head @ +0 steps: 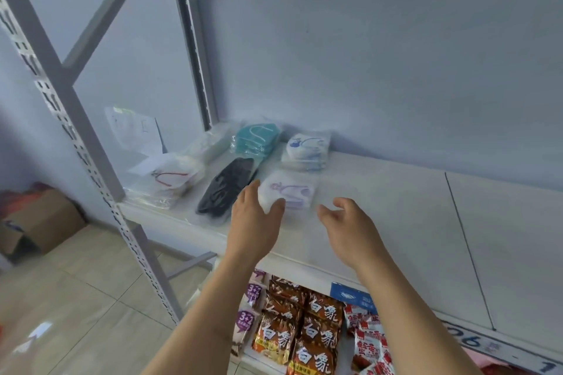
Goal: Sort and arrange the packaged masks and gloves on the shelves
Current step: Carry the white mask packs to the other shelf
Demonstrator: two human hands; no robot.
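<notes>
Several clear packs lie on the left part of the white shelf [380,222]. A pack with a lilac mask [294,192] sits near the front, and behind it a pack with blue print [307,148]. To their left are a black mask pack [227,186], a teal mask pack [257,137], a white pack with a red strap [170,178] and a pale pack [207,143]. My left hand [254,216] hovers at the lilac pack's left edge, fingers relaxed. Just right of that pack is my right hand [344,222], loosely curled and holding nothing.
The lower shelf holds instant noodle packets [304,335] and red snack packets [370,341]. A grey slotted upright [76,137] stands at the left. A cardboard box [39,222] sits on the tiled floor. The shelf surface to the right is bare white.
</notes>
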